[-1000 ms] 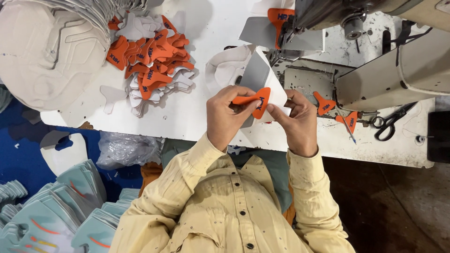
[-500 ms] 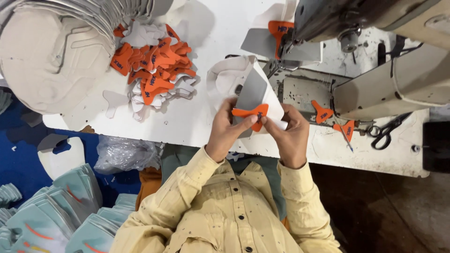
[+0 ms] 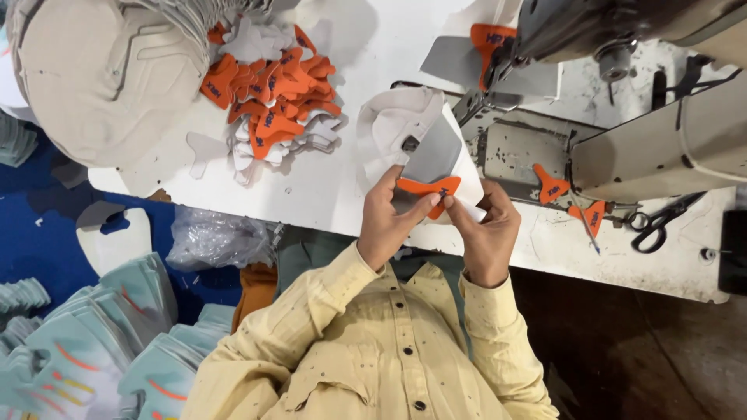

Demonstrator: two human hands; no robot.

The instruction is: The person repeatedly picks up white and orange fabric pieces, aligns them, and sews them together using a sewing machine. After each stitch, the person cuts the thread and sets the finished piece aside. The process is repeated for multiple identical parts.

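Note:
My left hand point(image 3: 387, 222) and my right hand point(image 3: 488, 233) meet at the near edge of the white table point(image 3: 342, 194). Together they pinch a small orange bow-shaped patch point(image 3: 429, 187). The patch lies flat on the near end of a grey and white fabric piece point(image 3: 432, 152), which the same fingers hold. My left thumb presses the patch's left wing and my right fingertips press its right wing. The fabric piece extends away from me toward the sewing machine's needle area point(image 3: 486, 93).
A pile of orange and white patches point(image 3: 272, 101) lies at the table's left. A big stack of beige cut pieces point(image 3: 101, 78) sits far left. The sewing machine point(image 3: 646, 148) has two orange patches point(image 3: 551, 185) and scissors point(image 3: 657, 222) nearby. Teal pieces point(image 3: 93, 342) are stacked below.
The orange patch has gone from tilted between my fingers to lying flat on the grey fabric piece. Both hands have closed in on it and sit slightly closer together.

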